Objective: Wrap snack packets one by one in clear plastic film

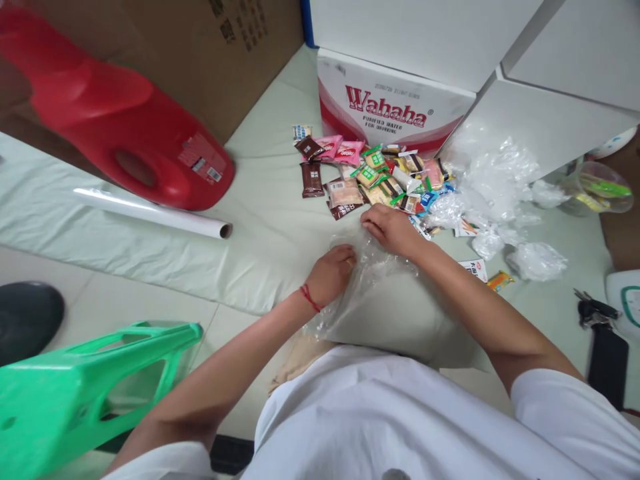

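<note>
A clear plastic bag (356, 287) hangs between my two hands at the front of the covered table. My left hand (332, 272), with a red cord at the wrist, is closed on the bag's left side. Closed fingers of my right hand (393, 230) pinch the bag's upper edge, close to a pile of wrapped snacks (375, 177). In that pile are green-edged biscuit packets, pink packets (345, 150) and dark brown packets (313, 180). Whether anything lies inside the bag I cannot tell.
A white and red Wahaha carton (395, 107) stands behind the snacks. Crumpled clear bags (500, 187) lie to the right, near a plastic tub (600, 187). On the left are a red jug (130, 127), a white roll (155, 213) and a green stool (85, 387). Keys (595, 310) lie far right.
</note>
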The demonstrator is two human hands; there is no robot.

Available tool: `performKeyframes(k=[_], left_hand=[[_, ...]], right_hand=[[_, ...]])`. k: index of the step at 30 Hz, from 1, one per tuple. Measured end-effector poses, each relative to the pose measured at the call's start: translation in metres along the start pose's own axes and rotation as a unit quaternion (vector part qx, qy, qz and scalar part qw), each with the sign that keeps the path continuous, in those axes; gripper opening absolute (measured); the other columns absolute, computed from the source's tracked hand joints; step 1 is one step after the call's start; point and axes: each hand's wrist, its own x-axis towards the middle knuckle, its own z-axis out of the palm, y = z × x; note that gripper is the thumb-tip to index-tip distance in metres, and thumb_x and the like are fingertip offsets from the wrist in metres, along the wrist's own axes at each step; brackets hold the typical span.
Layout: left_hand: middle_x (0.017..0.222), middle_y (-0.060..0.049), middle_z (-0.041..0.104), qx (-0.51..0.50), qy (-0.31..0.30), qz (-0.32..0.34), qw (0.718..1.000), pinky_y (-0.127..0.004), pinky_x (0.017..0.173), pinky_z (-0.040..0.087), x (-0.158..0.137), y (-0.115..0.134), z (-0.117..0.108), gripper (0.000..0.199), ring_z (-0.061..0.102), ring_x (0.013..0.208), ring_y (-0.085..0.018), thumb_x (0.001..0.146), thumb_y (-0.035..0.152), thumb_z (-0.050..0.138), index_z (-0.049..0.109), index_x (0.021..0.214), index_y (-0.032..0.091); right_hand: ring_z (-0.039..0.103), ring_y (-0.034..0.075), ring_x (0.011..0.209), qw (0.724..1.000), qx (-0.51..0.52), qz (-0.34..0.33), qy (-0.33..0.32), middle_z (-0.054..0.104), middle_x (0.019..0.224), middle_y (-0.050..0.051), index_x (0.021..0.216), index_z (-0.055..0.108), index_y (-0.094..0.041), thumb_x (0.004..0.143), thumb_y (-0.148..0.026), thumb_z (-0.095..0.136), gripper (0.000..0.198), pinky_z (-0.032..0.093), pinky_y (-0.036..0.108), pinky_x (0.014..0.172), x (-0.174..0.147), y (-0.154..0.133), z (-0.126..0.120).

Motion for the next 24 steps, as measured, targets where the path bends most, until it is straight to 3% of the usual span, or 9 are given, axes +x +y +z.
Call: performKeyframes(k=[2,5,8,10,12,15,20,22,24], left_hand=[[0.116,-0.015,0.077,-0.012,-0.034,-0.02,0.999,-0.048,0.111,0.056,0.0,-0.011,0.018,0.035,0.067,0.125,-0.027,0.103,0.014,0.041,0.076,0.104,0.014],[0.137,-0.02,0.07,-0.01,-0.051,-0.051,0.997,-0.054,0.119,0.047,-0.006,-0.009,0.023,0.039,0.061,0.136,-0.031,0.107,0.025,0.041,0.072,0.125,0.012],[0.164,-0.021,0.05,0.036,-0.083,-0.069,0.994,-0.058,0.117,0.045,-0.005,0.002,0.016,0.048,0.054,0.144,-0.036,0.108,0.034,0.042,0.062,0.148,0.016],[0.172,-0.019,0.041,0.071,-0.105,-0.078,0.989,-0.059,0.117,0.042,-0.002,0.007,0.012,0.052,0.05,0.148,-0.038,0.109,0.039,0.04,0.057,0.155,0.02],[0.173,-0.017,0.04,0.092,-0.12,-0.078,0.985,-0.06,0.122,0.036,0.0,0.01,0.009,0.055,0.045,0.153,-0.037,0.109,0.043,0.038,0.055,0.157,0.021],[0.174,-0.018,0.037,0.104,-0.138,-0.078,0.982,-0.062,0.129,0.023,0.0,0.011,0.008,0.062,0.036,0.16,-0.037,0.109,0.051,0.038,0.052,0.159,0.018],[0.177,-0.023,0.026,0.116,-0.168,-0.076,0.976,-0.071,0.13,0.009,-0.004,0.012,0.008,0.081,0.026,0.164,-0.042,0.101,0.068,0.049,0.044,0.165,0.019],[0.177,-0.023,0.023,0.125,-0.175,-0.071,0.974,-0.074,0.128,0.007,-0.005,0.013,0.009,0.087,0.024,0.164,-0.043,0.096,0.072,0.056,0.042,0.166,0.022],[0.177,-0.024,0.023,0.135,-0.178,-0.07,0.972,-0.077,0.126,0.005,-0.006,0.016,0.009,0.089,0.023,0.165,-0.044,0.094,0.073,0.058,0.04,0.167,0.025]], right_hand=[[0.063,0.028,0.112,0.999,0.032,-0.031,0.029,0.07,0.12,0.013,0.124,0.069,-0.022,0.108,-0.052,0.046,0.041,0.048,0.044,0.101,-0.013,-0.013,-0.016],[0.06,0.032,0.123,0.994,0.06,-0.081,-0.042,0.07,0.129,0.012,0.145,0.063,-0.026,0.098,-0.065,0.065,0.061,0.045,0.049,0.109,-0.043,-0.042,-0.033],[0.061,0.032,0.119,0.993,-0.01,-0.069,-0.097,0.075,0.111,0.011,0.131,0.073,-0.026,0.096,-0.046,0.075,0.041,0.044,0.05,0.105,-0.08,-0.064,-0.031],[0.062,0.03,0.114,0.993,-0.068,-0.048,-0.079,0.075,0.097,0.01,0.116,0.078,-0.025,0.102,-0.029,0.067,0.019,0.044,0.05,0.102,-0.108,-0.071,-0.022],[0.062,0.028,0.113,0.994,-0.095,-0.036,-0.038,0.074,0.091,0.008,0.108,0.079,-0.025,0.104,-0.021,0.06,0.02,0.044,0.049,0.099,-0.139,-0.073,-0.013],[0.065,0.026,0.111,0.995,-0.1,-0.012,0.008,0.074,0.09,0.006,0.105,0.079,-0.027,0.105,-0.018,0.06,0.021,0.045,0.049,0.101,-0.187,-0.072,-0.009],[0.071,0.028,0.108,0.996,-0.001,0.081,-0.043,0.078,0.1,0.005,0.107,0.078,-0.03,0.103,-0.035,0.067,0.013,0.049,0.053,0.106,-0.236,-0.072,-0.035],[0.07,0.029,0.11,0.99,0.022,0.135,0.025,0.078,0.109,0.007,0.112,0.077,-0.031,0.102,-0.041,0.067,0.017,0.052,0.051,0.104,-0.234,-0.069,-0.044],[0.065,0.034,0.122,0.974,-0.008,0.192,0.121,0.075,0.126,0.012,0.128,0.073,-0.029,0.094,-0.051,0.076,0.04,0.051,0.054,0.107,-0.219,-0.062,-0.043]])
